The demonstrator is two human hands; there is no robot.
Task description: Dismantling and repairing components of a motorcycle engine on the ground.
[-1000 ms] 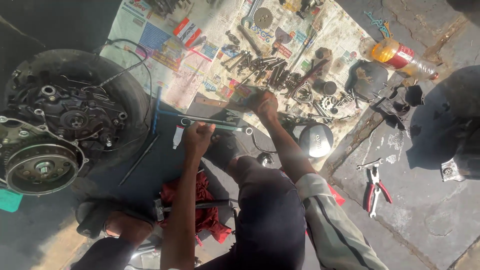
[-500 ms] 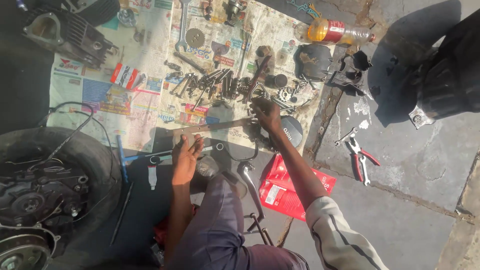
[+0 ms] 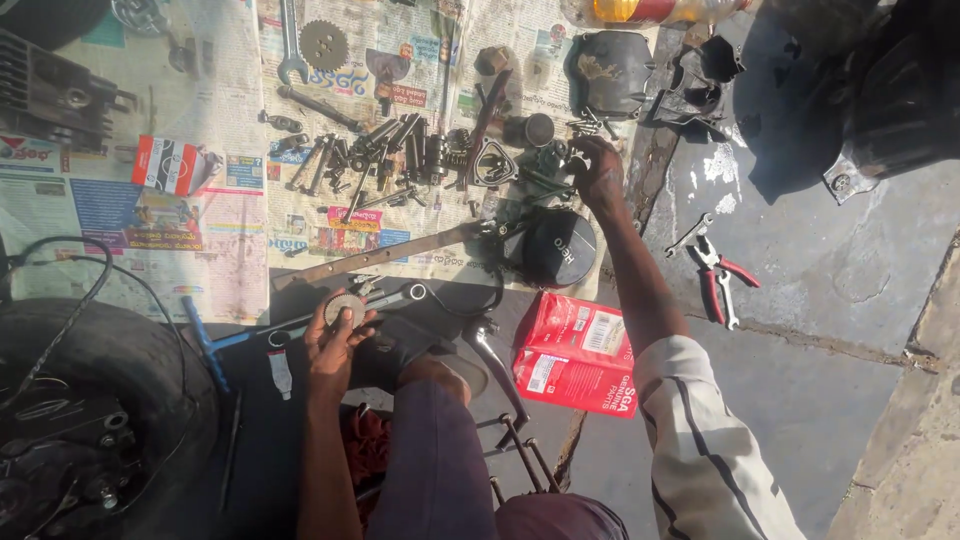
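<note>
The left hand (image 3: 335, 345) grasps a small round gear (image 3: 345, 310), held just below the newspaper (image 3: 230, 250) spread on the floor. The right hand (image 3: 597, 170) reaches onto the newspaper's right edge, fingers curled among small metal parts (image 3: 545, 165); whether it grips one is hard to tell. A red box (image 3: 575, 350) lies below the newspaper, red-handled pliers (image 3: 715, 275) to its right.
</note>
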